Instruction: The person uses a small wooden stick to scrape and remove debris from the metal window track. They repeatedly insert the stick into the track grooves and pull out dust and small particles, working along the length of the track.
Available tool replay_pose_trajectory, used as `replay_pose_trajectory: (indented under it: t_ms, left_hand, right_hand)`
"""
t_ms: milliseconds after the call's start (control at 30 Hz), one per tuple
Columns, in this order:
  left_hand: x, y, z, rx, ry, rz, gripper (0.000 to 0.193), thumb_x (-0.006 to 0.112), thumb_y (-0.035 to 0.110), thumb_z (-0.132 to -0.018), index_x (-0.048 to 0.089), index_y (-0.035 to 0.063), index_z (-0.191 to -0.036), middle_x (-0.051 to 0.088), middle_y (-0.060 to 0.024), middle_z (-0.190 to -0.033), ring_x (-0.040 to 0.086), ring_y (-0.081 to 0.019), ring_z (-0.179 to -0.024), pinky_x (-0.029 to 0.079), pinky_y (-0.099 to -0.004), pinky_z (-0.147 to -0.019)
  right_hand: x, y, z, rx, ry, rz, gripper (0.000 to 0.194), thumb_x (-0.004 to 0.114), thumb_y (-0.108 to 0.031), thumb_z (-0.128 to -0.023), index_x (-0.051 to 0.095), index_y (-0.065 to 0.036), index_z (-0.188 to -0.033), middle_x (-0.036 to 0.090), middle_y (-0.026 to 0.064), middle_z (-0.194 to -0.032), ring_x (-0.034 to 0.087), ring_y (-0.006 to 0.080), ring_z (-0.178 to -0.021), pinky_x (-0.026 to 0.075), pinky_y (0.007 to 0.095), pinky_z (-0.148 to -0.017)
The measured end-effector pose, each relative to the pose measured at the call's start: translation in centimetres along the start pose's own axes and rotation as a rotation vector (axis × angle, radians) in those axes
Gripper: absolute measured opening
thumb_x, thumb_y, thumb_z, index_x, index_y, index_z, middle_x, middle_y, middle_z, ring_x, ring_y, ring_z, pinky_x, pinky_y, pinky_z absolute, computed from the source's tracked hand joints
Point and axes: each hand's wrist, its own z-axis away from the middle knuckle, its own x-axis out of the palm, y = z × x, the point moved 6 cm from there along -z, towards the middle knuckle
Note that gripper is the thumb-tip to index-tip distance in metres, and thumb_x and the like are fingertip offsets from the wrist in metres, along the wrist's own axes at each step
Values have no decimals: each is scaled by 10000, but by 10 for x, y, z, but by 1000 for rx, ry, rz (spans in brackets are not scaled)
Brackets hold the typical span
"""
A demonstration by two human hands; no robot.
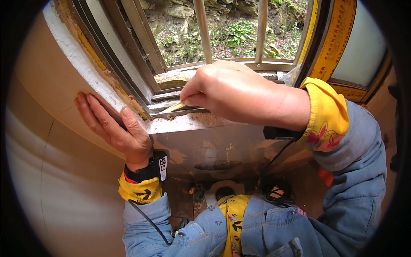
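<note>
Pinched between the thumb and fingers of my right hand (224, 90) is a thin, pale wooden stick (173, 107). Its tip points left and down into the sliding window track (165, 104), close to the track's left corner. My left hand (118, 131) lies flat on the tiled wall (61, 106), fingers apart, with the thumb by the white plaster edge (96, 83) of the window opening. Below the track runs a rough, whitish sill edge (183, 123). My right hand hides part of the track behind it.
Metal security bars (203, 32) stand outside, before a rocky bank with plants (239, 33). A window sash edged with yellow printed tape (337, 41) is at the right. A black cable (273, 159) hangs from my right wrist. Glossy dark tile (192, 144) faces me below the sill.
</note>
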Motion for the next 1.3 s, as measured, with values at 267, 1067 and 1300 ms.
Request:
replay_pose_trajectory:
  t_ms: [267, 1067, 1300]
  left_hand:
    - [-1, 3, -1, 7, -4, -19, 587, 468, 237, -1034, 346, -85, -1509, 290, -271, -1582, 296, -424, -1468, 249, -499, -1199]
    - [0, 1, -1, 26, -1, -5, 583, 486, 224, -1031, 352, -87, -1506, 294, -264, -1582, 291, -418, -1472, 250, -491, -1200]
    - [1, 0, -2, 30, 1, 4, 584, 482, 225, -1028, 354, -85, -1506, 298, -265, -1583, 288, -416, -1474, 244, -493, -1203]
  right_hand:
    - [21, 4, -10, 19, 48, -99, 158, 679, -195, -905, 771, -92, -981, 728, 151, -845, 706, 350, -834, 560, 431, -735]
    - [-33, 35, -6, 225, 329, -443, 262, 638, -224, -982, 749, -10, -1085, 760, 158, -957, 735, 247, -857, 570, 384, -802]
    - [-25, 26, 2, 81, -42, -248, 255, 648, -213, -991, 739, -13, -1119, 760, 128, -952, 717, 192, -871, 562, 314, -798]
